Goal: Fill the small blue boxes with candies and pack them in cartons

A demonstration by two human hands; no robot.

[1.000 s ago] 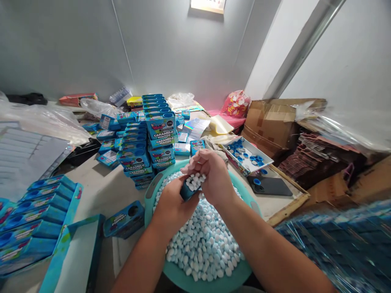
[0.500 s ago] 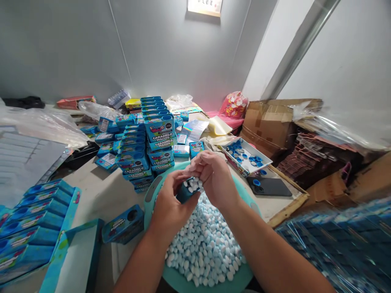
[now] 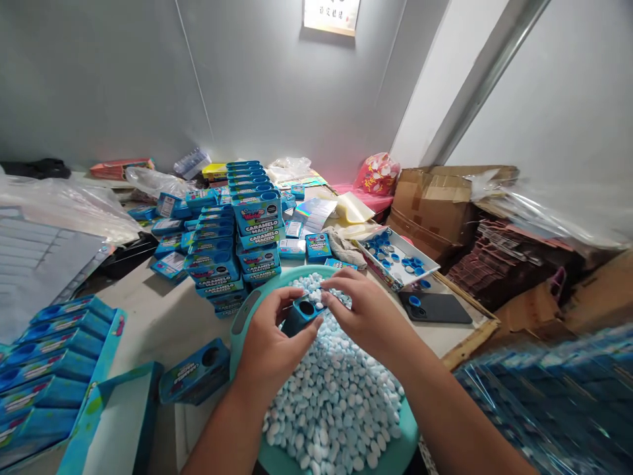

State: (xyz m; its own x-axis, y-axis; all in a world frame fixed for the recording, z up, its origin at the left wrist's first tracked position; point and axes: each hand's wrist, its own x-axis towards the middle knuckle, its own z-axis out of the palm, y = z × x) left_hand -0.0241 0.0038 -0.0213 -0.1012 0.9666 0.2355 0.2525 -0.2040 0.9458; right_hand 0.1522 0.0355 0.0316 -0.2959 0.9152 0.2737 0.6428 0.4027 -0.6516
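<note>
In my left hand (image 3: 279, 323) is a small blue candy box (image 3: 299, 318), tilted, its round dark hole facing up. Fingers and thumb wrap round its sides. My right hand (image 3: 359, 300) is at the box's right edge, with thumb and fingertips curled close together on a few white candies (image 3: 319, 300). Both hands are over a turquoise tub (image 3: 247, 297) heaped with white and pale blue oval candies (image 3: 331, 409). Left of the tub, another blue box (image 3: 195, 373) lies on the table with its hole uncovered.
Stacked blue boxes (image 3: 257, 221) stand behind the tub. A display carton (image 3: 54, 376) of boxes sits at the left. To the right are a white tray (image 3: 403, 260) of blue caps and a dark phone (image 3: 440, 309). Cardboard boxes (image 3: 430, 204) stand beyond.
My right hand has moved off the top of the box and turned palm down beside it. The candies heaped at the box's opening are gone, and its hole shows dark.
</note>
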